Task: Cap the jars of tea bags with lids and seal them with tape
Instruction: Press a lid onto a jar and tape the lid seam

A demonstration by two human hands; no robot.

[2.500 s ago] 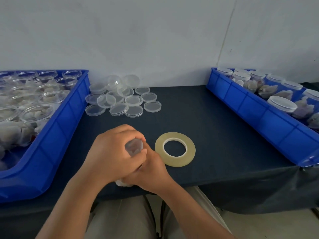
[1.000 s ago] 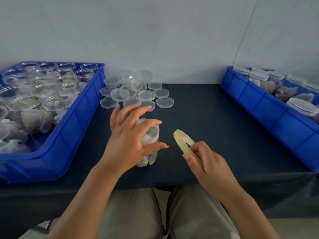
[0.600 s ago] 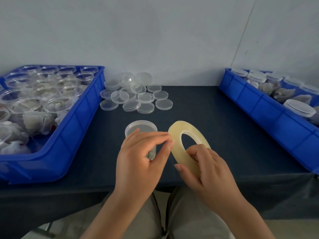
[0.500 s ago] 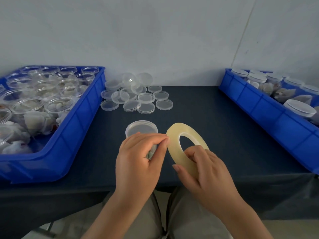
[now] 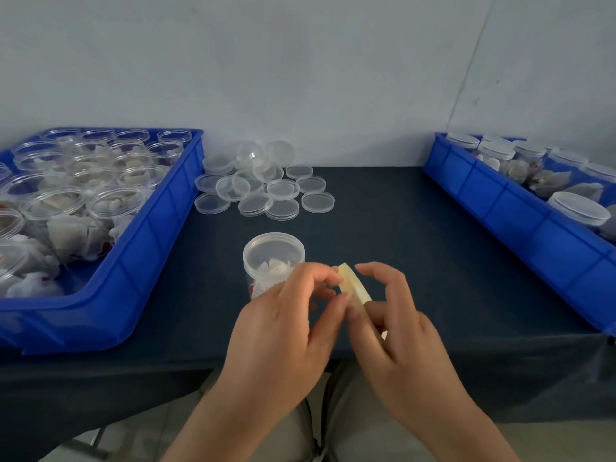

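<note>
A small round clear plastic jar stands upright near the front middle of the dark navy cloth-covered worktop. A clear plastic lid sits on it, and white tea bags show through the wall. Just in front and to the right of it, both hands meet on a pale yellowish ring-shaped tape roll, held on edge above the worktop. The right hand grips the tape roll with its thumb and fingers curled round the ring. The left hand pinches at the rim of the tape roll with thumb and forefinger; its other fingers are bent. Whether a tape end is lifted cannot be told.

At the left, a blue plastic bin holds many open jars of tea bags. At the right, a second blue bin holds capped jars. A pile of loose clear lids lies at the back of the worktop, beside the left bin and against the pale wall.
</note>
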